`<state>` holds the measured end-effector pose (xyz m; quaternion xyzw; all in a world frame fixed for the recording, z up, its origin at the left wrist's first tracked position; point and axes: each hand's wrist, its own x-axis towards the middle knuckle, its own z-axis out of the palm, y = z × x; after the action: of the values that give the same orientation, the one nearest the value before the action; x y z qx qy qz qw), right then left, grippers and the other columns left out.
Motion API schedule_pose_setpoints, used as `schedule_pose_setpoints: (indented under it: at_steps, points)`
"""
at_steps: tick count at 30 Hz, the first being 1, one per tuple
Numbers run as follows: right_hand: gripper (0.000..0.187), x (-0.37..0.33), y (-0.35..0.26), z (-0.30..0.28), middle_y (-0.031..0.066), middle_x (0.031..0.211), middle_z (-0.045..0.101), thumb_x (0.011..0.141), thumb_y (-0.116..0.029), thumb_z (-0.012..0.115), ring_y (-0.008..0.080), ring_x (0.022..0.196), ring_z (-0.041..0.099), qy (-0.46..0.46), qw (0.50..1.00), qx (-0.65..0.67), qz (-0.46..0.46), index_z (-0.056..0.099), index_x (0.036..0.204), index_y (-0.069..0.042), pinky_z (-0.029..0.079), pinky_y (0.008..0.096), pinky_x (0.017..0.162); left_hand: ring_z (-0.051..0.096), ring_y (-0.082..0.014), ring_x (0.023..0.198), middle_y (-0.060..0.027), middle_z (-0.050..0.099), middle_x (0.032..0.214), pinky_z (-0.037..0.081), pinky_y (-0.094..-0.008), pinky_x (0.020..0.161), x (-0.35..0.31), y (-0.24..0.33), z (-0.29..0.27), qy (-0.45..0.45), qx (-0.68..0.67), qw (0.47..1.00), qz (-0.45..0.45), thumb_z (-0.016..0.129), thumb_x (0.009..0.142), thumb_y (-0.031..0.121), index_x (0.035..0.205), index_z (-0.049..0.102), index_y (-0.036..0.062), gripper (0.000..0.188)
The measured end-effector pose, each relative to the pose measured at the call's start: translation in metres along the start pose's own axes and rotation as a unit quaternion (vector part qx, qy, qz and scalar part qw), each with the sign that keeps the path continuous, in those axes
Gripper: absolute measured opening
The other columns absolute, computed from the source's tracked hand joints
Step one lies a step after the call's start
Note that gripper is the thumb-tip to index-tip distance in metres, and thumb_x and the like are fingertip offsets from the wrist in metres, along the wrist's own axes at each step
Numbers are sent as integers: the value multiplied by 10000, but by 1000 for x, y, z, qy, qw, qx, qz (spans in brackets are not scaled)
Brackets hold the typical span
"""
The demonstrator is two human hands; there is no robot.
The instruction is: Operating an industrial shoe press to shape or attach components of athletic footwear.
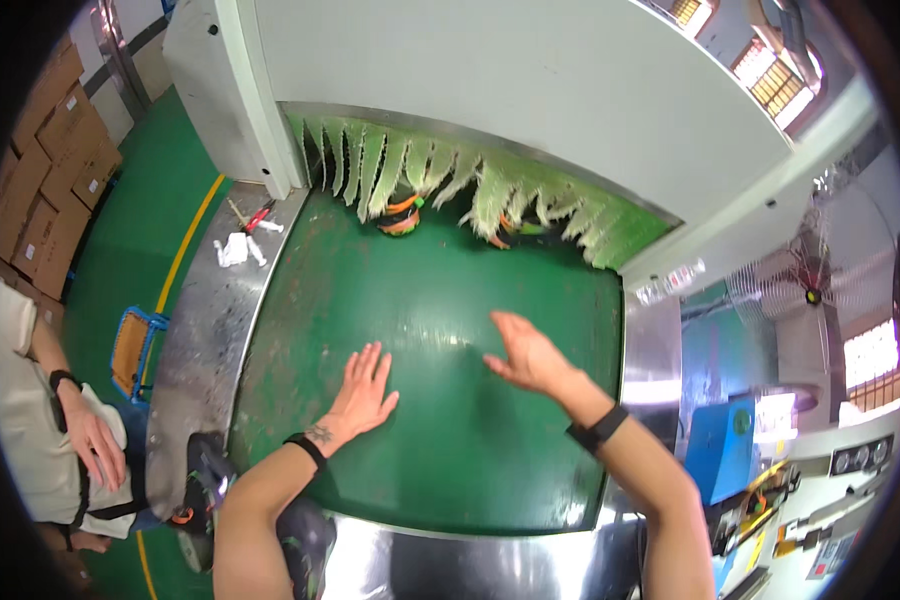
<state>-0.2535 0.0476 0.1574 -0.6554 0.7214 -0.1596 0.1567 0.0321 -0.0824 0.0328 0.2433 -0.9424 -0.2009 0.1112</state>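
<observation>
My left hand [358,398] hovers over or rests on the green conveyor belt [420,450], fingers spread and holding nothing; contact is hard to judge. To its right, my right hand [532,355] is over the same belt, thumb apart from the stretched fingers, also bare. Beyond both hands, a black and orange shoe [400,218] pokes out from under a frayed green strip curtain [450,170]. Another black and orange shoe [510,232] lies further right, mostly hidden by the strips. By my left forearm are a dark shoe [207,475] and a second dark shoe [305,545], partly covered by the arm.
A grey machine housing [510,70] rises above the curtain. On the left metal ledge [205,330] lie crumpled white scraps [238,250] and a red-handled tool [260,214]. Another person's hand [95,450] is at the left. A caged fan [810,290] stands right.
</observation>
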Motion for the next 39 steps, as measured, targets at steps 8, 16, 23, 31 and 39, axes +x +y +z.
schedule_pose_setpoints:
  at_steps: [8, 16, 23, 31, 39]
  points:
    - [727, 191, 162, -125, 222, 1030, 632, 642, -328, 817, 362, 964, 619, -50, 954, -292, 51, 525, 1196, 42, 486, 449, 791, 388, -392, 1299, -217, 401, 1412, 272, -532, 1083, 50, 13, 37, 21, -57, 998, 21, 629, 769, 235, 1217, 520, 2, 516]
    - [595, 58, 128, -61, 164, 736, 605, 699, -274, 761, 361, 692, 610, 59, 930, -362, -33, 502, 1171, -20, 484, 472, 608, 408, -361, 1294, -180, 410, 1416, 296, -529, 1078, 17, 5, 32, 49, -29, 998, 7, 614, 750, 207, 1209, 532, 25, 500]
    - [325, -253, -127, -88, 77, 834, 714, 719, -162, 772, 125, 720, 659, 251, 822, 241, 450, 673, 974, 15, 536, 295, 696, 510, -310, 1150, -220, 456, 1354, 400, -454, 998, 4, 75, 28, -146, -255, 932, -214, 583, 847, 496, 1195, 511, -36, 640]
    - [271, -357, -277, -132, 32, 1087, 652, 718, -193, 649, 173, 999, 623, 50, 992, -106, -46, 626, 969, -95, 535, 374, 802, 667, -246, 964, -167, 648, 1133, 554, -373, 861, -121, 281, -108, -546, -710, 318, -311, 548, 936, 431, 1231, 529, -35, 552]
    - [867, -501, -336, -26, 167, 1370, 434, 673, -178, 784, 312, 1250, 462, 474, 631, 569, 231, 335, 1405, -53, 326, 480, 1080, 667, -225, 859, -153, 665, 995, 545, -358, 816, -201, 328, -129, -403, -785, 442, -161, 641, 815, 286, 1112, 576, -72, 470]
